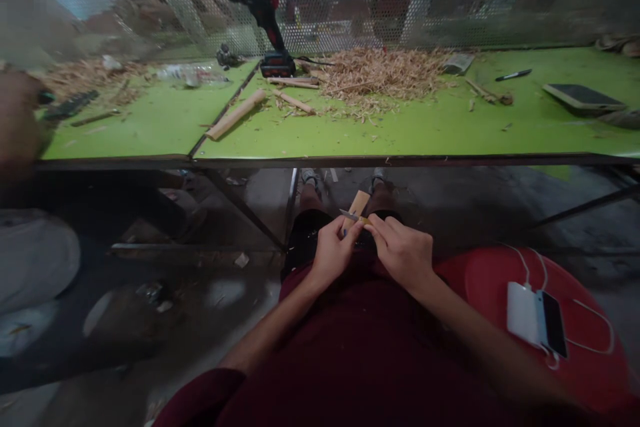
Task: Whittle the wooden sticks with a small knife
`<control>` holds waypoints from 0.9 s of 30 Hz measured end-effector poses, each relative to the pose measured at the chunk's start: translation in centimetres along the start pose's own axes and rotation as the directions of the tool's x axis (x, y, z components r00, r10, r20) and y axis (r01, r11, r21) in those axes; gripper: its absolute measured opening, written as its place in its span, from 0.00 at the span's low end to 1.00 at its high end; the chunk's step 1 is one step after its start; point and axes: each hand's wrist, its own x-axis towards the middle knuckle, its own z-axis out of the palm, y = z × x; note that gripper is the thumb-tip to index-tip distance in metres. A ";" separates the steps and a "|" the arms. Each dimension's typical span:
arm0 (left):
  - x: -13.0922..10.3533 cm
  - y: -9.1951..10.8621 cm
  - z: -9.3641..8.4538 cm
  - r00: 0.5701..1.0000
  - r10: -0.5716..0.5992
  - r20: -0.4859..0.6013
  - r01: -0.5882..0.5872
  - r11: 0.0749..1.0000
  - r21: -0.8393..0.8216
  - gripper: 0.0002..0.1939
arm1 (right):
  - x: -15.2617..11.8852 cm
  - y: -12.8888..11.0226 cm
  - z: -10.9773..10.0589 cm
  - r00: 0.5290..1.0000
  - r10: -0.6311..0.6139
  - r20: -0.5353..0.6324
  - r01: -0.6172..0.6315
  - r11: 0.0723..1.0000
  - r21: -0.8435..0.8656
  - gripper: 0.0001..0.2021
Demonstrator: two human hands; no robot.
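Note:
Over my lap, my left hand (334, 250) is closed around the lower part of a flat, pale piece of wood (359, 202). My right hand (404, 248) grips a knife by its yellowish handle, most of which the fingers cover. The knife blade (349, 215) points left and lies across the wood, close to my left thumb. Something small and blue shows beside the left fingers, too small to name. Both hands nearly meet just below the bench's front edge.
On the green bench (430, 137) stand a cordless drill (270, 30), a heap of wood shavings (383, 73), a wooden stick (237, 115), a pen (513, 75) and a phone (583, 97). A red stool (480, 273) at right holds a power bank (523, 313) and phone. Another person's hand (20, 120) is at left.

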 end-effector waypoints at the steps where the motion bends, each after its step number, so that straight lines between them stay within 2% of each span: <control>1: 0.0 0.0 0.0 1.000 0.001 0.000 -0.001 1.000 -0.001 0.25 | 0.0 0.0 0.0 1.000 -0.006 -0.010 0.006 1.000 -0.010 0.28; 5: 0.2 0.1 0.0 1.000 0.001 -0.009 -0.001 1.000 0.005 0.26 | 0.0 0.0 0.1 0.998 -0.027 -0.049 0.026 0.999 -0.026 0.26; 10: 0.3 0.1 0.1 1.000 -0.023 -0.022 0.024 0.999 0.038 0.28 | 0.0 -0.3 0.1 1.000 0.011 -0.022 -0.012 0.999 -0.033 0.24; 21: 0.6 0.4 0.1 0.997 -0.073 -0.034 0.073 0.997 0.015 0.30 | -0.1 -1.1 0.4 0.997 0.056 -0.059 -0.060 0.996 -0.072 0.24; 27: 0.8 0.3 0.2 0.997 -0.065 -0.050 0.063 0.997 -0.041 0.31 | -0.2 -1.6 0.9 0.993 0.085 -0.079 -0.089 0.995 -0.050 0.23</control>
